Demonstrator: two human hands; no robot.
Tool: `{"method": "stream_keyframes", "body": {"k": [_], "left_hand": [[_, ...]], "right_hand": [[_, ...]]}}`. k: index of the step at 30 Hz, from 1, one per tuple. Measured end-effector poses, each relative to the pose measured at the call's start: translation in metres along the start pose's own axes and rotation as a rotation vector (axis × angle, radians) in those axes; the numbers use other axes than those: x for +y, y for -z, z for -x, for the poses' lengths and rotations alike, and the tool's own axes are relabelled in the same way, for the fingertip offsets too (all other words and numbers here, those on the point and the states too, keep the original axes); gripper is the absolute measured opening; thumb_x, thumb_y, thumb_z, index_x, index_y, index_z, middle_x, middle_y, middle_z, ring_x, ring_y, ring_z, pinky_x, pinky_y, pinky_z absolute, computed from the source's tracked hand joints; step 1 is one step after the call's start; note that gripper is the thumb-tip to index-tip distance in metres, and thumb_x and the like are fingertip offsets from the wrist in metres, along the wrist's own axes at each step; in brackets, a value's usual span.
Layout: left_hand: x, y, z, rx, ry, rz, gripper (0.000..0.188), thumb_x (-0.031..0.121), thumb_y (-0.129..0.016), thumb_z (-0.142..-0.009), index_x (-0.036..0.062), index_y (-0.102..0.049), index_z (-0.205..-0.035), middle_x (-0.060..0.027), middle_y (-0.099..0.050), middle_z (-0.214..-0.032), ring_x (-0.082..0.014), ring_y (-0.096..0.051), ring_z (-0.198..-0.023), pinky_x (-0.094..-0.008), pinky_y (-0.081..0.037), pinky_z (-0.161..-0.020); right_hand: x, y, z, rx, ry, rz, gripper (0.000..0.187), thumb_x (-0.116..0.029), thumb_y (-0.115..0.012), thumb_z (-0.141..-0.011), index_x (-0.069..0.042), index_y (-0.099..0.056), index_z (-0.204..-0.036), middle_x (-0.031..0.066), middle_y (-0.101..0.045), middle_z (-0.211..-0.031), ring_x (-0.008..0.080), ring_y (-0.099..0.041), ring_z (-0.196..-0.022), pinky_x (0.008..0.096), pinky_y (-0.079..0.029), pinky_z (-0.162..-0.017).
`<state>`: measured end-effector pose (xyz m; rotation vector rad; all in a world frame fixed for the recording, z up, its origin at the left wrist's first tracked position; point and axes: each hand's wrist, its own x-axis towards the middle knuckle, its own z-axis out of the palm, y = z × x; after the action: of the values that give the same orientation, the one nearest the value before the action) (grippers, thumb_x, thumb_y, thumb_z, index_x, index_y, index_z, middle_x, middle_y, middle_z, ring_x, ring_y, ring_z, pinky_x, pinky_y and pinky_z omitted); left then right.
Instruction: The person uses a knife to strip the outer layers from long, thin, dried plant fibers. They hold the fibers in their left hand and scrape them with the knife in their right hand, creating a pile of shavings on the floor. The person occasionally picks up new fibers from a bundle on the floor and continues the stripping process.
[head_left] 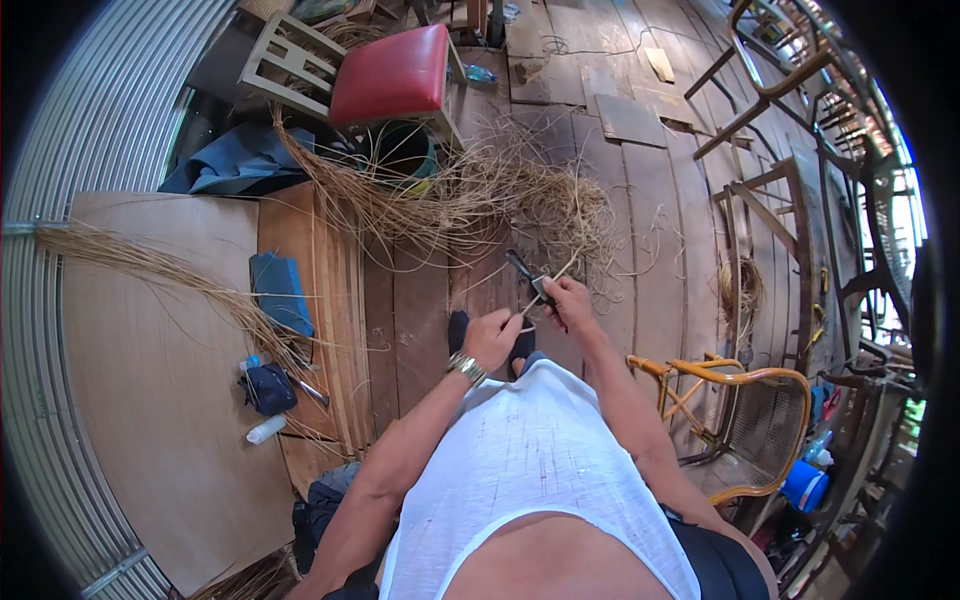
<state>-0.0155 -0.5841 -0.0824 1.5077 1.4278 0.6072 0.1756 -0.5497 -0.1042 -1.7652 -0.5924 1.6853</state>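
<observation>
R hand (570, 300) is closed round a knife (526, 274) w/ dark handle, blade end pointing up-left over the plank floor (420, 290). L hand (492, 338), watch on wrist, pinches a thin pale cane strip (562, 270) that runs up past the knife; hands just beside each other, above the person's dark shoes. Heap of loose cane strands (500, 195) lies on floor ahead, near a red-seated chair (390, 72). Cane armchair (745, 420) at right.

Head-worn fisheye looks steeply down — close over the torso, plank floor (430, 300) beyond.
</observation>
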Motion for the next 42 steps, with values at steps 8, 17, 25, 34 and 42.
{"method": "stream_keyframes", "body": {"k": [8, 17, 25, 34, 42], "left_hand": [[0.015, 0.175, 0.163, -0.165, 0.371, 0.088, 0.028, 0.026, -0.059, -0.092, 0.0022, -0.064, -0.078, -0.009, -0.057, -0.06, -0.0135, -0.052, -0.055, -0.0302, -0.043, -0.053], [-0.083, 0.146, 0.126, -0.119, 0.372, -0.407, 0.076, 0.053, -0.065, -0.081, -0.0014, -0.049, -0.131, -0.0231, -0.052, -0.133, -0.0346, -0.049, -0.124, -0.0409, -0.04, -0.103], [0.014, -0.024, -0.043, -0.297, 0.318, 0.253, 0.041, 0.04, -0.056, -0.092, 0.0001, -0.066, -0.098, -0.0079, -0.067, -0.078, -0.0181, -0.061, -0.066, -0.0337, -0.047, -0.063], [0.019, 0.084, 0.049, -0.288, -0.033, -0.047, 0.035, 0.025, -0.056, -0.093, -0.0019, -0.054, -0.07, -0.0144, -0.046, -0.058, -0.0206, -0.045, -0.052, -0.035, -0.037, -0.053], [-0.091, 0.182, 0.103, -0.349, 0.283, -0.625, 0.041, 0.04, -0.062, -0.088, 0.0007, -0.063, -0.1, -0.0227, -0.062, -0.097, -0.0339, -0.061, -0.094, -0.0438, -0.047, -0.082]], "right_hand": [[-0.063, 0.128, -0.051, 0.199, 0.147, 0.017, 0.027, -0.036, -0.061, -0.091, -0.012, -0.055, -0.08, 0.0003, -0.05, -0.053, 0.0076, -0.042, -0.035, 0.0222, -0.029, -0.03], [-0.051, 0.105, -0.026, 0.158, 0.23, 0.177, 0.032, -0.035, -0.063, -0.091, -0.009, -0.055, -0.074, -0.0007, -0.051, -0.053, 0.0066, -0.044, -0.037, 0.023, -0.031, -0.032], [0.01, 0.012, -0.003, 0.017, 0.229, 0.042, 0.031, -0.034, -0.063, -0.091, -0.009, -0.055, -0.074, 0.0006, -0.053, -0.053, 0.0092, -0.047, -0.038, 0.0254, -0.033, -0.032], [-0.028, 0.175, -0.015, 0.356, 0.114, 0.047, 0.03, -0.036, -0.062, -0.09, -0.008, -0.056, -0.08, 0.0035, -0.055, -0.057, 0.0086, -0.046, -0.037, 0.0241, -0.034, -0.031], [-0.005, 0.187, -0.028, 0.363, 0.135, 0.047, 0.029, -0.034, -0.059, -0.091, -0.008, -0.056, -0.078, 0.0036, -0.053, -0.055, 0.0089, -0.046, -0.037, 0.0237, -0.034, -0.031]]}}
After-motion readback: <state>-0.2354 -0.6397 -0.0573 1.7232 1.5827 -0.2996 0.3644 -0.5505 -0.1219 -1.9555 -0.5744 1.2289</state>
